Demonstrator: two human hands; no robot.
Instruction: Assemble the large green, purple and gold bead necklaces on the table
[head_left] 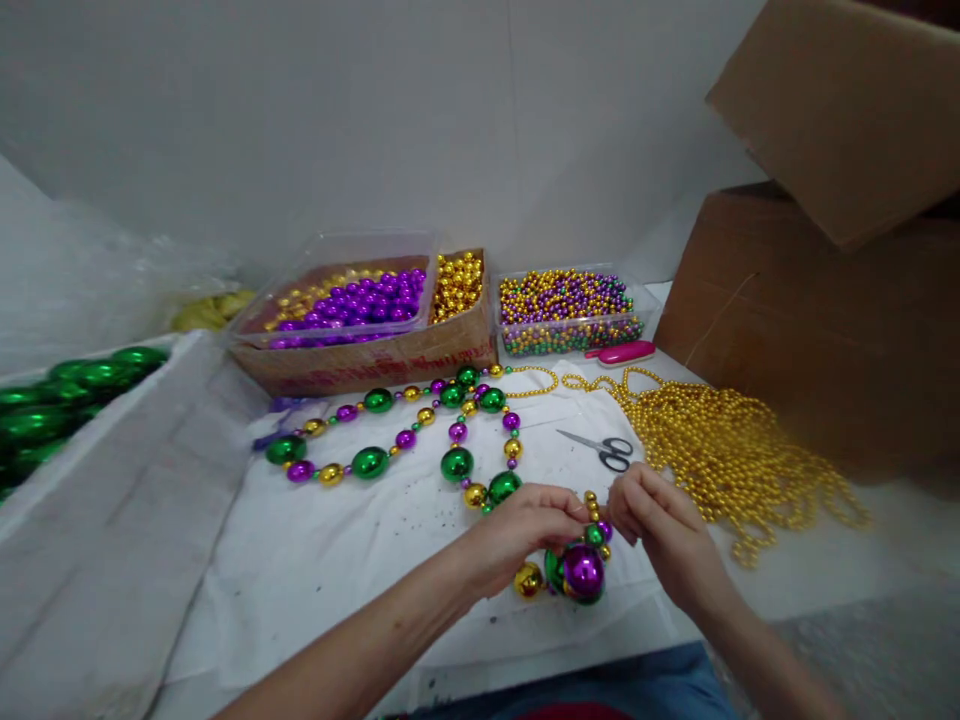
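The left hand (536, 520) pinches thumb against fingers at the bead strand (583, 570), which bunches below, above the white cloth (322, 570). The right hand (656, 505) has its fingertips pressed together just beside the strand's small gold beads (591, 505); whether it grips thread is too fine to tell. A loosened left pinch could let the small beads slip, especially if the larger ones drag on them. Just beyond lie the scissors (602, 447), bare blades spread; a careless reach might nick a finger. Farther right, the loose gold chains (720, 450) could tangle if a sleeve-less forearm sweeps them.
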